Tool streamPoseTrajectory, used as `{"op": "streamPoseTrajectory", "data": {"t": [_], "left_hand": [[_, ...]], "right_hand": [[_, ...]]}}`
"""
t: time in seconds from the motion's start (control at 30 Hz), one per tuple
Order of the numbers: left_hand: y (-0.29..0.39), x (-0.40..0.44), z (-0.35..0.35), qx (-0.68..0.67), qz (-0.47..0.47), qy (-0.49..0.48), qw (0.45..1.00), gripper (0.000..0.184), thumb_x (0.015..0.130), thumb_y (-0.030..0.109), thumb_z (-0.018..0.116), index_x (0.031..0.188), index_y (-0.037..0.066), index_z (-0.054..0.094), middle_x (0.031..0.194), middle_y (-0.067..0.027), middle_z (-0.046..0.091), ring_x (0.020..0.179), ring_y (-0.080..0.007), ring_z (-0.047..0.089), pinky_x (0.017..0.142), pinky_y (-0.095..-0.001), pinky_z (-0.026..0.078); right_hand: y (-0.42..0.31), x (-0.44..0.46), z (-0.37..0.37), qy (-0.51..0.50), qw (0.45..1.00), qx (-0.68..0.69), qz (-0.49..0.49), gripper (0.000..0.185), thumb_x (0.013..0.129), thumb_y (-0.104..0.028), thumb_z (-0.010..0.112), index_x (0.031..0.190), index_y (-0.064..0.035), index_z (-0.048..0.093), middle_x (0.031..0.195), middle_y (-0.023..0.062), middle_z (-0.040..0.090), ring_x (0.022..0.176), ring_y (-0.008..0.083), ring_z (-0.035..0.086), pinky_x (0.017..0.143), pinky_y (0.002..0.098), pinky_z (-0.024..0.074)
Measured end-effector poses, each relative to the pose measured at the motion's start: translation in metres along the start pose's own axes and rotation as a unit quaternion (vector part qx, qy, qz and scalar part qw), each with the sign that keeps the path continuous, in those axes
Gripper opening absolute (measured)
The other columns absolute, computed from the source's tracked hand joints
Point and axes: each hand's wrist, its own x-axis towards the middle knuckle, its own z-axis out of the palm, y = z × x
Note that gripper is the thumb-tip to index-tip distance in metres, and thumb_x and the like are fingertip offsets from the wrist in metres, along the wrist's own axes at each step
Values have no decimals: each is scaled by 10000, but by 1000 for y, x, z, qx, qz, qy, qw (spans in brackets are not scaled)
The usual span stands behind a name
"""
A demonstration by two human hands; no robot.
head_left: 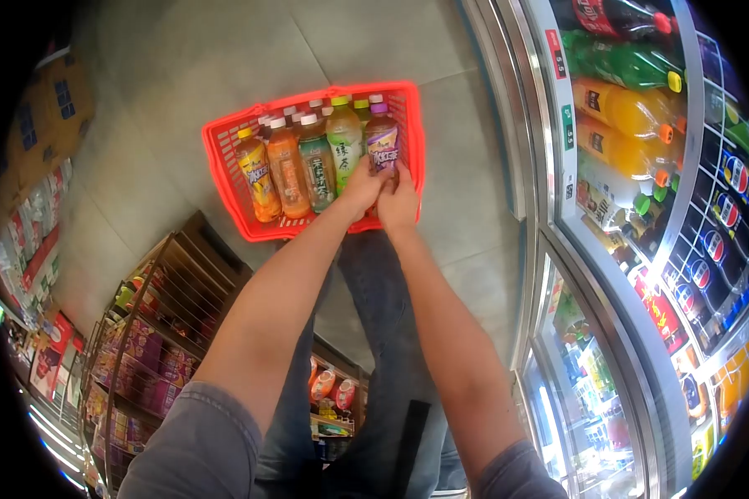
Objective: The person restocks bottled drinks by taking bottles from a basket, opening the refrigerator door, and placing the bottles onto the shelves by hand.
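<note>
A red plastic basket [250, 229] rests on the grey floor, with several drink bottles in it. At its right end stands a purple-capped bottle [382, 131], with my left hand [364, 187] and my right hand [398, 200] both closed around its lower part. Left of it in the front row are a green tea bottle with a light green cap [343, 133], a dark green bottle [315, 158], an orange bottle [288, 170] and a yellow-capped bottle [258, 179]. More caps show behind them.
A glass-fronted drinks cooler [549, 200] with large bottles and cans runs along the right. A wire rack [154, 333] of packaged snacks stands at lower left. Cardboard boxes [46, 121] are at upper left. My legs are below the basket.
</note>
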Motion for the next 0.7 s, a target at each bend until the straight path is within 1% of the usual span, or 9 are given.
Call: {"op": "streamPoseTrajectory", "data": {"t": [0.1, 0.17, 0.2, 0.27, 0.3, 0.37, 0.5, 0.67, 0.7], "left_hand": [[-2, -16, -5, 81, 48, 38, 995, 399, 981, 112, 543, 1349, -2, 444, 1226, -104, 589, 1131, -182, 543, 981, -315, 426], [2, -34, -13, 86, 36, 33, 995, 401, 980, 111, 543, 1351, -7, 445, 1233, -108, 585, 1136, -178, 539, 977, -312, 426], [10, -39, -16, 88, 33, 27, 995, 404, 980, 109, 542, 1353, -12, 446, 1240, -112, 581, 1141, -174, 536, 973, -309, 427], [23, -58, -20, 87, 43, 25, 995, 406, 975, 113, 547, 1351, -11, 456, 1233, -118, 583, 1138, -187, 541, 978, -316, 426], [25, -72, -22, 83, 44, 24, 995, 407, 971, 117, 553, 1348, -10, 465, 1227, -123, 585, 1135, -199, 546, 984, -322, 426], [34, -100, -27, 108, 53, 14, 993, 413, 966, 127, 564, 1345, -6, 466, 1244, -126, 573, 1163, -210, 534, 995, -330, 421], [70, -177, -26, 129, 70, -20, 989, 423, 957, 118, 582, 1343, 7, 447, 1278, -121, 554, 1189, -194, 514, 1009, -326, 411], [110, -281, -16, 113, 157, -95, 976, 481, 949, 104, 597, 1375, 26, 387, 1263, -121, 561, 1178, -186, 524, 1000, -325, 420], [125, -307, -12, 100, 128, -102, 981, 489, 949, 91, 594, 1379, 24, 371, 1262, -126, 562, 1167, -185, 534, 995, -323, 426]], "right_hand": [[9, -11, -3, 14, 1000, 9, 1, 387, 903, -130, 565, 1277, -30, 544, 1111, 256, 642, 1020, 425, 615, 891, 472, 481], [17, -15, 1, 45, 995, 39, -85, 354, 860, -97, 653, 1198, -35, 571, 1071, 210, 650, 947, 373, 637, 862, 456, 500], [7, -19, -3, 49, 994, 44, -90, 354, 860, -97, 653, 1198, -35, 571, 1071, 210, 650, 947, 373, 637, 862, 456, 500], [-13, -42, -14, 10, 991, 133, -2, 362, 818, -45, 708, 1151, -34, 568, 1047, 160, 642, 888, 281, 639, 819, 393, 522], [-16, -52, -17, 15, 991, 134, 0, 362, 818, -45, 708, 1151, -34, 568, 1047, 160, 642, 888, 281, 639, 819, 393, 522], [-24, -74, -27, 17, 987, 152, -41, 441, 807, -32, 727, 1210, -27, 547, 1053, 141, 637, 883, 206, 632, 785, 323, 524], [-79, -137, -77, -14, 970, 240, 32, 537, 814, -64, 730, 1307, -14, 523, 1051, 137, 638, 919, 210, 631, 829, 325, 514], [-106, -213, -123, -13, 969, 245, -18, 505, 818, -124, 741, 1283, -21, 571, 1092, 146, 627, 973, 220, 630, 869, 328, 505], [-121, -228, -137, -19, 964, 266, -25, 497, 820, -147, 745, 1275, -26, 585, 1105, 150, 622, 988, 223, 630, 875, 325, 503]]}}
